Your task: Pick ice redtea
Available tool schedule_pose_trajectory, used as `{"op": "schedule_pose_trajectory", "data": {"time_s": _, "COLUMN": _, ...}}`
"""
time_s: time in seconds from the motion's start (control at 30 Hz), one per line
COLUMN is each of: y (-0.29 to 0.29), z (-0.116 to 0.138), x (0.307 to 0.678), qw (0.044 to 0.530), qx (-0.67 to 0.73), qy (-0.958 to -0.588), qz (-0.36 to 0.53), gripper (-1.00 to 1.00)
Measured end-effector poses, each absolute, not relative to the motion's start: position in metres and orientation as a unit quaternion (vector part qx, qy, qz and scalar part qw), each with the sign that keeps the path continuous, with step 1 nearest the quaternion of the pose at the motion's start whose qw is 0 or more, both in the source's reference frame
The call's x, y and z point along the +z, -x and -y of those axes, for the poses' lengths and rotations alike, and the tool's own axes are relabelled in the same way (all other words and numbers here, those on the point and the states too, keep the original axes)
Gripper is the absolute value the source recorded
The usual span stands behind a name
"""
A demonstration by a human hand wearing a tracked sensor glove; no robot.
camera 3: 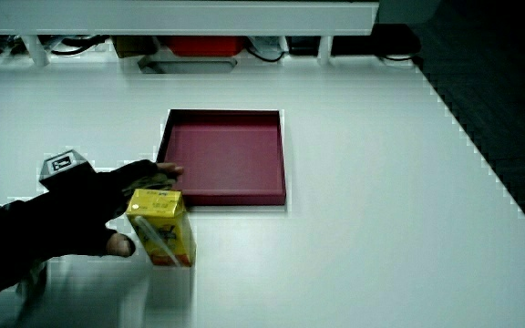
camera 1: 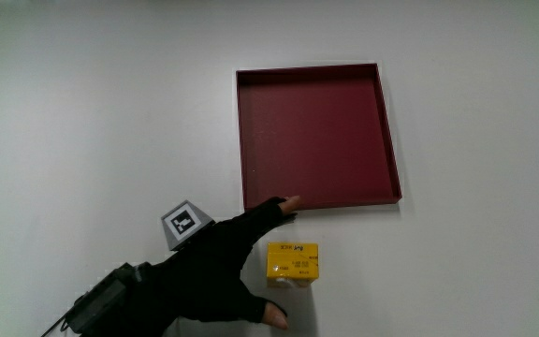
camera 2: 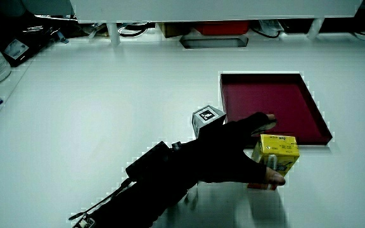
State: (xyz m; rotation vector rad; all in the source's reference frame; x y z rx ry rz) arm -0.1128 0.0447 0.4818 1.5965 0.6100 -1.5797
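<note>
While spread around yellow drink carton, gloved hand sits just beside it; fingers open, thumb and forefinger flank carton, firm contact not discernible. Carton stands upright on white table, nearer to person than dark red tray, close to tray's rim. Forefinger tip reaches tray's near edge. Patterned cube on back of hand. Carton visible in both side views.
</note>
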Motion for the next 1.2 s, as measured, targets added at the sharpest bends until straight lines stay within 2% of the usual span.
{"op": "schedule_pose_trajectory", "data": {"time_s": 0.1, "y": 0.1069, "z": -0.0457, "x": 0.4801, "qw": 0.39, "qx": -0.638, "qy": -0.617, "qz": -0.243, "gripper": 0.0}}
{"op": "schedule_pose_trajectory", "data": {"time_s": 0.3, "y": 0.1064, "z": -0.0459, "x": 0.4807, "qw": 0.392, "qx": -0.641, "qy": -0.618, "qz": -0.233, "gripper": 0.0}}
{"op": "schedule_pose_trajectory", "data": {"time_s": 0.8, "y": 0.114, "z": -0.0417, "x": 0.4848, "qw": 0.349, "qx": -0.626, "qy": -0.66, "qz": -0.224, "gripper": 0.56}}
{"op": "schedule_pose_trajectory", "data": {"time_s": 1.2, "y": 0.1126, "z": -0.044, "x": 0.4819, "qw": 0.339, "qx": -0.632, "qy": -0.659, "qz": -0.227, "gripper": 1.0}}
